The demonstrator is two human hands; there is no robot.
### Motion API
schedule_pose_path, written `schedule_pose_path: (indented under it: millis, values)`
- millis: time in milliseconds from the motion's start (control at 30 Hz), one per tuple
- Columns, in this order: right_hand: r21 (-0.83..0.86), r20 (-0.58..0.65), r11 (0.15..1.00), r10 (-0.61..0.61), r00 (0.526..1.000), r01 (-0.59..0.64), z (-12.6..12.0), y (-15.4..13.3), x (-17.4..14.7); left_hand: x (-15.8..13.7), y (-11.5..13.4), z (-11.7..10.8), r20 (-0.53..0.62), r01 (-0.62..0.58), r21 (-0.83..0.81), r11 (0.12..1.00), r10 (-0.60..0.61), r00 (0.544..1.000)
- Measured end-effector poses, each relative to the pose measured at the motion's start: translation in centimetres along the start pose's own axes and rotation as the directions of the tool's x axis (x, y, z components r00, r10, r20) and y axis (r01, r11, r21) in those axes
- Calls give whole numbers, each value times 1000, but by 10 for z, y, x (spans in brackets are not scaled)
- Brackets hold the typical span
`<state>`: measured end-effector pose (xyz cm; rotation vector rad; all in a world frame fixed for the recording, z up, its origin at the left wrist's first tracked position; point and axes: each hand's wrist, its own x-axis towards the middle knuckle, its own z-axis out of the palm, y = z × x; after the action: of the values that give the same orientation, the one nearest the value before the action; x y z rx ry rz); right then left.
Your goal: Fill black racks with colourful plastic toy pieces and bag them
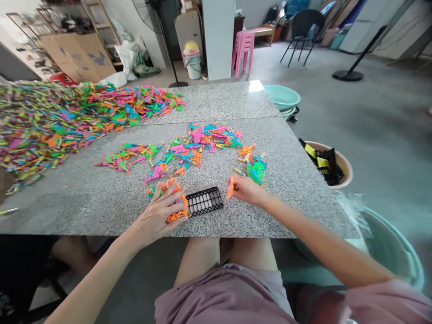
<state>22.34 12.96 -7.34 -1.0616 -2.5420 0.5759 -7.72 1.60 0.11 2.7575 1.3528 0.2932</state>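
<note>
My left hand lies with fingers spread over a small heap of orange, green and blue plastic toy guns, at the left end of a black lattice basket. The basket rests on the speckled stone table; its bottom shows pale through the slots. To the right of the basket, my right hand pinches a small orange and pink plastic toy gun just above the table. Just beyond the right hand is a little group of green, blue and orange toy guns.
Loose toy guns lie scattered across the table's middle. A huge heap of colourful pieces covers the far left. Off the right edge stand a tub with black baskets and a teal basin. Part of another person shows at the lower left.
</note>
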Motion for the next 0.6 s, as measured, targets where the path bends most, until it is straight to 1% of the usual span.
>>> schedule_pose_path:
  millis: [33, 67, 100, 133, 167, 200, 267, 333, 400, 533, 600]
  values:
    - [149, -62, 988, 53, 997, -43, 16, -13, 10, 0, 1, -1, 1, 8, -2, 1000, -8, 1000]
    - [276, -98, 959, 96, 991, -66, 32, -26, 20, 1, 2, -1, 2, 11, -4, 1000, -11, 1000]
    - [366, -116, 929, 113, 987, -63, 47, -40, 31, 2, 3, -1, 2, 13, -5, 1000, -13, 1000]
    - [422, -116, 905, 120, 986, -60, 60, -52, 43, 2, 4, -2, 4, 13, -4, 1000, -13, 1000]
    - [437, -102, 897, 116, 988, -61, 69, -63, 53, 3, 5, -2, 3, 12, -2, 1000, -12, 1000]
    - [420, -76, 905, 104, 992, -62, 75, -71, 63, 3, 5, -2, -1, 12, 0, 1000, -12, 1000]
    - [320, -1, 946, 62, 998, -59, 78, -80, 76, 3, 5, -2, -9, 14, 3, 1000, -14, 1000]
    - [200, 66, 979, 23, 998, -36, 74, -83, 82, 1, 6, 0, -14, 21, 0, 1000, -21, 1000]
    - [114, 102, 993, 10, 995, -21, 68, -86, 86, 0, 7, 2, -37, 20, 0, 1000, -20, 999]
    - [60, 152, 998, 5, 988, -15, 65, -100, 91, 3, 9, 3, -163, -6, 88, 996, 20, 986]
    - [60, 172, 998, 14, 985, -25, 64, -105, 89, 6, 7, 1, -149, -76, 126, 989, 95, 984]
